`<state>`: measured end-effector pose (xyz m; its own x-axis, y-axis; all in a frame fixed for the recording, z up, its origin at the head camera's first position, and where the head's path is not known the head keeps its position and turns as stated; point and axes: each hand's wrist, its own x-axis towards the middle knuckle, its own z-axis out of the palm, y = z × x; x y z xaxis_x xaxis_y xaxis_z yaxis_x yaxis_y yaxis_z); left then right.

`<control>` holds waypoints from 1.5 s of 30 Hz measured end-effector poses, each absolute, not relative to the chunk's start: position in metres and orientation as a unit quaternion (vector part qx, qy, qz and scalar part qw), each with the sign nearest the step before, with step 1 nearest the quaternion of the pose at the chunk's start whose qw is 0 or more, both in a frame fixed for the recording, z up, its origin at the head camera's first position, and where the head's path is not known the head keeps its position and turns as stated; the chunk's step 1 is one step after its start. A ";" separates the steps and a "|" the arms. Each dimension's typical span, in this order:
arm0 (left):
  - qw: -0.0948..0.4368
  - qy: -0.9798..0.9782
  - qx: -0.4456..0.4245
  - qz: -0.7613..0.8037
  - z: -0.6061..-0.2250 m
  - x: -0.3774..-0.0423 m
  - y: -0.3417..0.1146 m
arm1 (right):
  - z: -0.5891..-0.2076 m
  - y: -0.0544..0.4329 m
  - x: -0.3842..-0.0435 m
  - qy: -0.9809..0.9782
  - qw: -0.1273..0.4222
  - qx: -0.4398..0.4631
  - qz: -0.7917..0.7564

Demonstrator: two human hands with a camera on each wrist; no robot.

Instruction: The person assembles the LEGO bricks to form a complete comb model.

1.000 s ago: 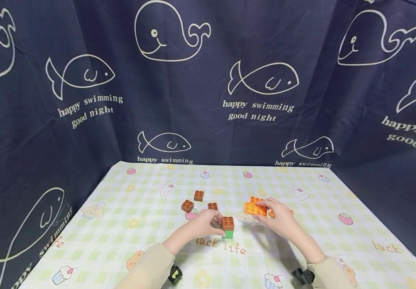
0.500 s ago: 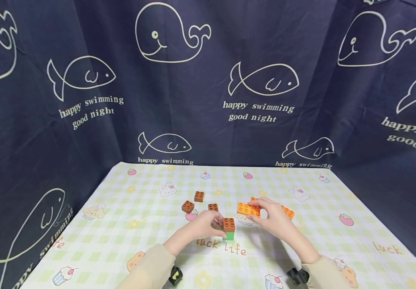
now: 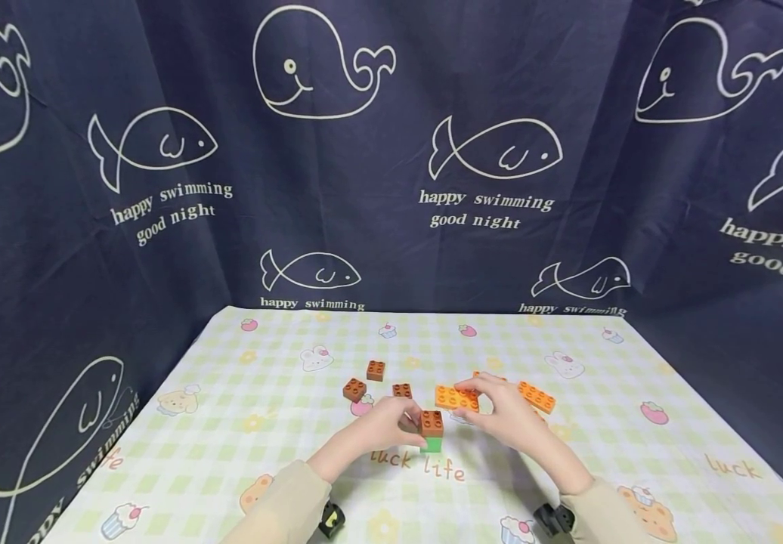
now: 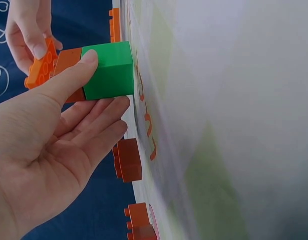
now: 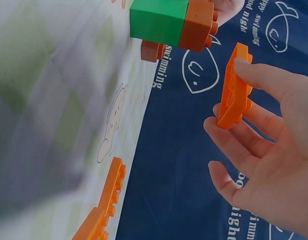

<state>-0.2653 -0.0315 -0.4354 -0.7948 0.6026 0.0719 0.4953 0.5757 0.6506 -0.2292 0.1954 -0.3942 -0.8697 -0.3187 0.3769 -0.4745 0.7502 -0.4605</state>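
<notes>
My left hand [image 3: 386, 421] grips a two-brick stack, a green brick [image 4: 108, 70] with a brown brick [image 3: 431, 423] on top, studs up. In the left wrist view its thumb lies across the seam between the two, and the green brick stands at the table surface. My right hand [image 3: 507, 408] pinches a thin orange brick [image 5: 234, 90] between thumb and fingers. This orange brick [image 3: 456, 397] is raised off the table, behind and slightly right of the stack in the head view, with a gap between them.
Loose brown bricks lie beyond my left hand: one at the back [image 3: 376, 370], another to the left [image 3: 354, 389], a third nearer [image 3: 401, 391]. More orange bricks [image 3: 536, 397] lie around my right hand, partly hidden. A checked tablecloth [image 3: 242, 423] covers the table; a dark curtain [image 3: 391, 166] hangs behind.
My right hand has carried the orange brick leftward, closer to the stack, uncovering more of the orange bricks on the right. My left hand and the stack have stayed in place.
</notes>
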 end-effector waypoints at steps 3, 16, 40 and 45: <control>0.078 0.884 0.313 0.339 -0.437 -0.267 -0.032 | -0.395 0.194 -0.231 -0.923 0.136 0.226 0.281; 0.076 0.880 0.321 0.342 -0.436 -0.267 -0.032 | -0.399 0.189 -0.234 -0.916 0.127 0.262 0.276; 0.089 0.874 0.318 0.357 -0.438 -0.269 -0.031 | -0.403 0.185 -0.230 -0.915 0.109 0.288 0.261; 0.087 0.875 0.319 0.353 -0.438 -0.269 -0.031 | -0.403 0.186 -0.230 -0.914 0.092 0.292 0.267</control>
<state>-0.2692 -0.0309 -0.4382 -0.7813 0.6199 0.0734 0.4970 0.5467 0.6739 -0.2301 0.1858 -0.4026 -0.8126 -0.4839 0.3248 -0.5827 0.6868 -0.4345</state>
